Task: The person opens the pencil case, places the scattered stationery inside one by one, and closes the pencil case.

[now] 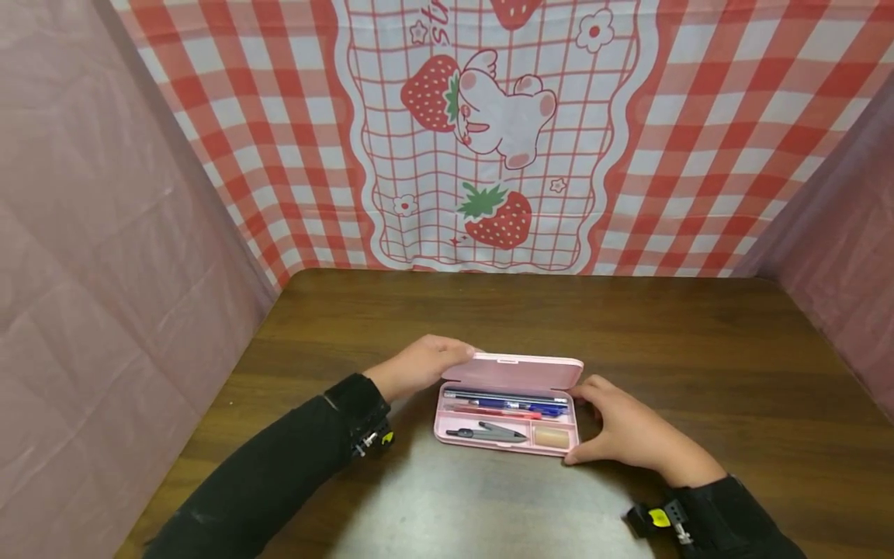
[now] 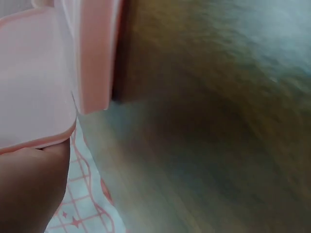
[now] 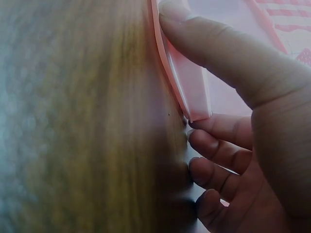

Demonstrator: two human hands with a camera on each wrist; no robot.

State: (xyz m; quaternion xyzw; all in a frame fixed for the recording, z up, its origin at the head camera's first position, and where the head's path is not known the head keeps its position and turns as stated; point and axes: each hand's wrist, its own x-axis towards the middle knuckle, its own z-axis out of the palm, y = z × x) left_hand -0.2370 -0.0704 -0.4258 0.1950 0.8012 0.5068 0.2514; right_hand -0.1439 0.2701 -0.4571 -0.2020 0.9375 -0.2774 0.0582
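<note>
A pink pencil case (image 1: 489, 446) lies on the table with its lid (image 1: 510, 373) raised. Inside, dark pencils (image 1: 482, 393), a blue pen (image 1: 492, 403) and a red pen (image 1: 510, 413) lie along the back. A grey drawing compass (image 1: 492, 433) sits in the front compartment, beside a tan block (image 1: 552, 437) in a small square one. My left hand (image 1: 422, 363) pinches the lid's upper left corner; its far fingers are hidden behind. At the right end, my right hand (image 1: 621, 423) grips the case (image 3: 189, 82), thumb at the front corner, index finger at the back.
The brown wooden table (image 1: 628, 326) extends around the case. A red-and-white checked cloth (image 1: 293, 155) with strawberry prints hangs behind it. Pink cloth (image 1: 126, 272) hangs along the left and right sides.
</note>
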